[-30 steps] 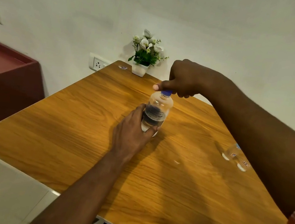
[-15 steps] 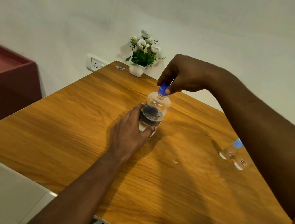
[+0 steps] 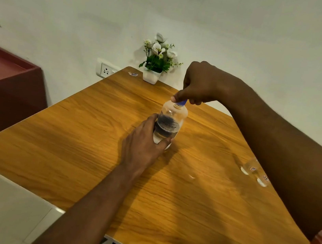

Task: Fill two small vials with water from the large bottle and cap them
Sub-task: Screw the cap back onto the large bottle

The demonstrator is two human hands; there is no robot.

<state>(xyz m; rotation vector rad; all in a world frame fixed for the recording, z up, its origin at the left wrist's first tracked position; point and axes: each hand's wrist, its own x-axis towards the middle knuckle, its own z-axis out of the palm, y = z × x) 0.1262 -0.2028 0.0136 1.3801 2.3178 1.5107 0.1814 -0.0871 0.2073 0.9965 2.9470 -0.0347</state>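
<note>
Gripping the bottle [image 3: 169, 123] low down, our left hand [image 3: 142, 142] wraps its fingers round the lower body, thumb across the front near the base. That covers much of the bottom, so we cannot see whether the base sits flat on the table [image 3: 92, 133]. The bottle stands roughly upright near the table's middle. It is clear, with a dark label band whose print is too blurred to read, and the water level is hard to judge. Our right hand [image 3: 200, 84] comes over from above, fingers curled down and pinching the blue cap [image 3: 181, 103]. Only a sliver of the cap shows beneath the fingertips, so we cannot tell whether it is tight or loose.

Well apart from the bottle, to the right, two vials stand on the table just beside each other: the left vial [image 3: 247, 168] and the right vial [image 3: 262, 179]. Our right forearm crosses in front and hides their tops, so caps and contents cannot be made out. Each carries a tiny label, unreadable.

A small pale speck [image 3: 191, 176] lies on the wood between bottle and vials, and we cannot tell what it is. At the far corner a plant [image 3: 158, 59] in a white pot stands by the wall, with a sticker [image 3: 133, 74] near it on the table. A socket [image 3: 106, 70] sits on the wall beside that corner. A red cabinet [image 3: 6, 83] is cut off at the left edge.
</note>
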